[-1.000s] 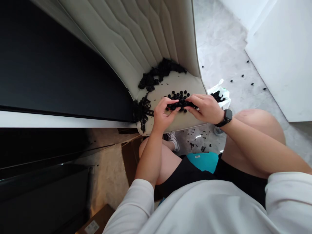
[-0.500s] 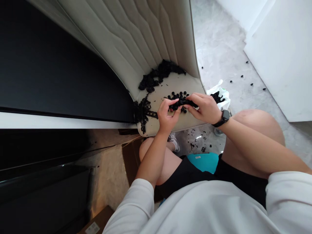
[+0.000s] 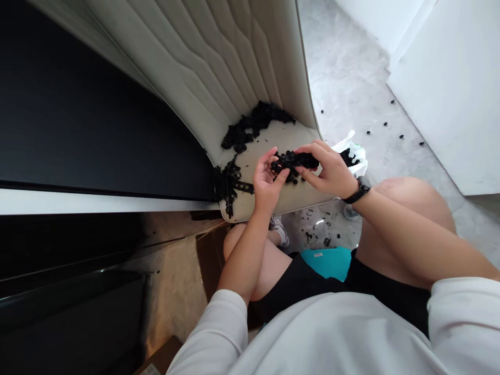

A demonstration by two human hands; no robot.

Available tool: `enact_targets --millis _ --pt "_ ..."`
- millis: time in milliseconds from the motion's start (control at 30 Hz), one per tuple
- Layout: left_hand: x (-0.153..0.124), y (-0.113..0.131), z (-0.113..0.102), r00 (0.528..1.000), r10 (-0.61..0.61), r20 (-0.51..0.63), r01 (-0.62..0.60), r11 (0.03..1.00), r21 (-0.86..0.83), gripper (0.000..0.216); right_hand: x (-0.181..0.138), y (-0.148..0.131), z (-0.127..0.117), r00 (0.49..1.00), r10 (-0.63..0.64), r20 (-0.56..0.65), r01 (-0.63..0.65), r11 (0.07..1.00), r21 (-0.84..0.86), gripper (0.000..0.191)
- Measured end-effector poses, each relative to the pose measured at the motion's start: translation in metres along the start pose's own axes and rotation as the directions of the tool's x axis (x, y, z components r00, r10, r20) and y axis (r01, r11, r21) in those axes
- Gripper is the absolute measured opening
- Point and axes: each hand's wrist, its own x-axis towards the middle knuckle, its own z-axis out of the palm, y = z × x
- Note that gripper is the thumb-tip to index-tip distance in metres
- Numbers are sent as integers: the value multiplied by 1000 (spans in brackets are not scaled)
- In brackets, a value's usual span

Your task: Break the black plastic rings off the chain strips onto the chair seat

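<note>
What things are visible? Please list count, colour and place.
Chair: 1, cream, ahead
Held pieces: uncounted, black, centre
Loose pieces: several, black, chair, centre
Heap: 1, black, chair, back
Scraps: uncounted, black, chair, left
Bag: 1, white, right
Floor bits: many, black, right, below chair
Panel: 1, black, far left
Board: 1, white, far right
Boxes: uncounted, brown, lower left
Pad: 1, teal, below centre
Watch: 1, black, right wrist
Shirt: 1, white, bottom
Shorts: 1, black, lap
Legs: 2, bare, below
Left hand: 1, bare, at pieces
Right hand: 1, bare, around pieces
</note>
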Motion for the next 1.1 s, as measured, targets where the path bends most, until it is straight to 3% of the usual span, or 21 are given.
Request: enact_targets --millis 133,267,500,633,733,867,1000,1100 --pt "3 -9 2 993 -104 -47 98 988 -120 65 -2 0 7 999 35 4 -35 995 98 39" --pt "3 -15 1 982 -188 -30 179 963 -201 56 -2 5 13 990 134 -38 -120 961 249 54" --pt "-3 -5 8 974 -191 122 217 942 -254 53 4 10 8 970 237 -52 -190 876 443 54" --pt "-5 -5 15 969 -223 107 243 937 -251 54 2 7 8 954 298 29 -261 779 570 53" --pt "-3 -10 16 978 -204 37 207 952 -227 56 1 7 6 951 302 71 -283 748 600 58" --pt "1 -15 6 993 -114 -6 113 989 -94 59 3 6 -5 964 261 48 -241 787 568 67" --pt "1 -16 -4 988 -49 146 45 998 35 54 5 0 -15 973 222 61 -222 833 506 71" --pt "-5 -18 0 968 -32 250 33 999 2 53 4 -5 -16 978 183 103 -210 854 476 74"
